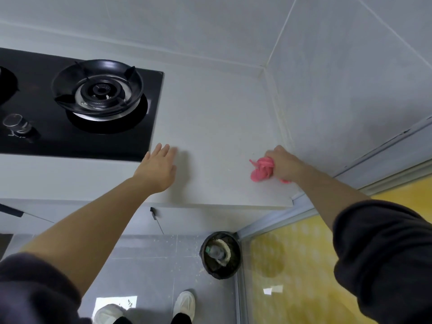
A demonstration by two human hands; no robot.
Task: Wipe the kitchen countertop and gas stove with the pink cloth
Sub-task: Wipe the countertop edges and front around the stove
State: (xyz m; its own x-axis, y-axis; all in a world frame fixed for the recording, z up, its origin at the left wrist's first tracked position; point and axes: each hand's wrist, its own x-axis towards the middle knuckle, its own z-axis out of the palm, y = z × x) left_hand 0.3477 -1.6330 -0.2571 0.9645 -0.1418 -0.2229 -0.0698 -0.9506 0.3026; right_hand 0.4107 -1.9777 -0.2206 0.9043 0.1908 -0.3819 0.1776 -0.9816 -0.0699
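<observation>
Two bare hands over a pale counter (210,108) at mid-frame. Right hand (284,163), right of centre, fist closed around a bunched pink cloth (261,170); grip tight on the cloth, wad protruding from the left side of the fist and pressed onto the counter close to the right-hand wall and the front edge. Left hand (156,168), left of centre, fingers extended and spread, palm down, grip wide and holding nothing; fingertips just beside the lower right corner of the gas stove (35,90). Contact between palm and counter: cannot tell. Black glass gas stove set into the counter at upper left, one burner (98,90) with pan support fully visible, one control knob (15,123) at far left. Dark sleeves pushed up on both forearms. Black waste bin (221,254) with refuse on the grey tiled floor at lower centre, beside a yellow glass panel (292,277). Two pale shoes at bottom edge.
</observation>
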